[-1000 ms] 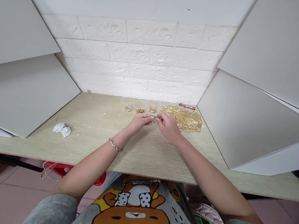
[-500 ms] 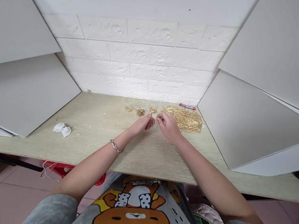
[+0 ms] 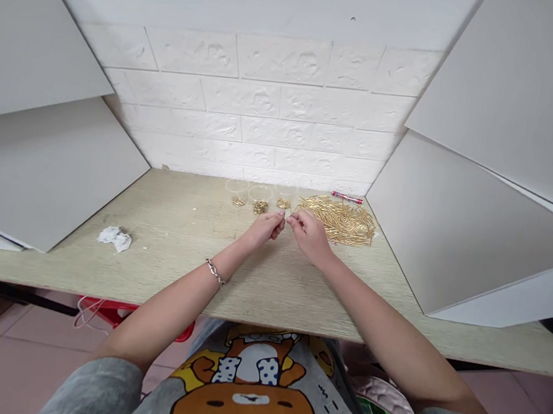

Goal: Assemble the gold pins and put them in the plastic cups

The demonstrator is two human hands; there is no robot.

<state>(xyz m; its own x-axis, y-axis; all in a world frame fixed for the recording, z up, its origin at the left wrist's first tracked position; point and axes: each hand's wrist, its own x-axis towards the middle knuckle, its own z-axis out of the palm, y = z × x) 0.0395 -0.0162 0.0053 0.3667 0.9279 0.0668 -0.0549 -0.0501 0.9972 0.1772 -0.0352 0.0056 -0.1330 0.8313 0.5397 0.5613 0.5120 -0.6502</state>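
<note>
My left hand point(image 3: 265, 228) is closed in a pinch over the middle of the table, thumb uppermost. Whatever lies between its fingertips is too small to make out. Fingertips almost meeting it, my right hand point(image 3: 307, 232) is also pinched, and its fingers hide what they hold. Just beyond the right hand spreads a loose pile of thin gold-coloured sticks point(image 3: 348, 221). Behind the left hand stand three clear round containers, with small gold pieces showing at the left one point(image 3: 239, 201), the middle one point(image 3: 259, 207) and the right one point(image 3: 283, 203).
A red pen-like tube point(image 3: 347, 197) lies behind the pile near the brick-patterned wall point(image 3: 262, 101). Crumpled white tissue point(image 3: 115, 238) rests on the left of the table point(image 3: 168, 267). Pale panels point(image 3: 49, 166) enclose the left side, and others point(image 3: 475, 231) the right.
Both hands stay pinched close together in nearly the same place. The left hand's fingers have shifted slightly, and the right hand has tilted a little lower.
</note>
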